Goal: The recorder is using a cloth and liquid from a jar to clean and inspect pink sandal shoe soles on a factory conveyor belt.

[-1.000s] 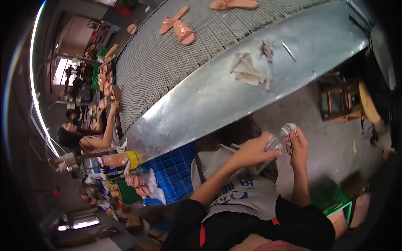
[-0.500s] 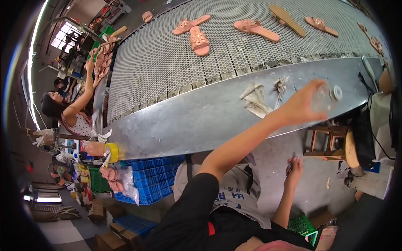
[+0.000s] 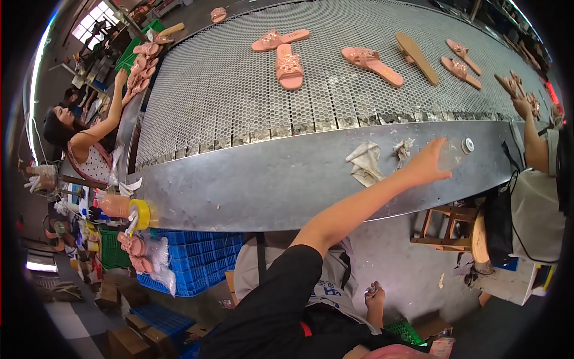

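Note:
My left hand reaches across the metal ledge, its thumb and fingers spread. Just past its fingers is a clear bottle with a white cap, tilted or lying; whether the fingertips touch it is hard to see. Next to that wrist are a crumpled beige cloth and a smaller wad of cloth. Low beside my apron, my right hand is curled around something small and dark, too small to name.
Pink sandals lie on a mesh conveyor beyond the ledge. One co-worker handles sandals at left; another's hand holds sandals at right. Blue crates, a yellow-lidded jar and a wooden stool stand near.
My left hand has drawn back slightly from around the bottle. My right hand has moved lower and closer to my body. The view has shifted, and the right co-worker's raised hand now shows.

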Tool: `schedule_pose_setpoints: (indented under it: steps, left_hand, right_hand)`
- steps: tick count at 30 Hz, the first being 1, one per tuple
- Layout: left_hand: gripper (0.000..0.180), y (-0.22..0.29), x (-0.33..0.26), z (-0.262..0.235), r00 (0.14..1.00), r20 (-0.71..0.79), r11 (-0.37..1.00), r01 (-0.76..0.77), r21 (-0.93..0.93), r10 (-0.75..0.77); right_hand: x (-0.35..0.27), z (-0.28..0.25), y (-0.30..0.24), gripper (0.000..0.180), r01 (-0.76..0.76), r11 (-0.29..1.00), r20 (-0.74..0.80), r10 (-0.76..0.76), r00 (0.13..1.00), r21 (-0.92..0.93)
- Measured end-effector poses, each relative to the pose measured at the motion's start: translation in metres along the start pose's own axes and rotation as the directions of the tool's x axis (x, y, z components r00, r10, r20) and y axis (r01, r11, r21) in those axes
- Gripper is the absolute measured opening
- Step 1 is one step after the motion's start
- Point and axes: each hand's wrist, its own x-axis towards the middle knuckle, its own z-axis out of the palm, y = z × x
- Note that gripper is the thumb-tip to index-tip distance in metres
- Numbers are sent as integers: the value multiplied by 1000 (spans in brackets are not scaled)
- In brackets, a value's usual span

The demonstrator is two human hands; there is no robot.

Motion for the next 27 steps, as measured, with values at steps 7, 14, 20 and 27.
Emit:
schedule_pose_setpoints:
  steps: [7,14,20,27]
  left_hand:
    - [97,14,-16,-41,981,42,968,-193,162,189]
    - [49,10,-56,-164,966,-88,873,-179,454,244]
    - [48,-52,-133,-317,926,-374,369,330,869,55]
    - [45,-44,-140,-313,896,-443,408,415,814,-27]
  right_hand:
    - [-66,67,-41,19,296,942,213,-261,942,-155]
    - [-259,277,-57,25,539,833,823,-217,526,-125]
    - [-305,493,-10,23,712,681,917,-153,369,-173]
    - [-201,721,-17,21,994,106,871,-489,55,-3]
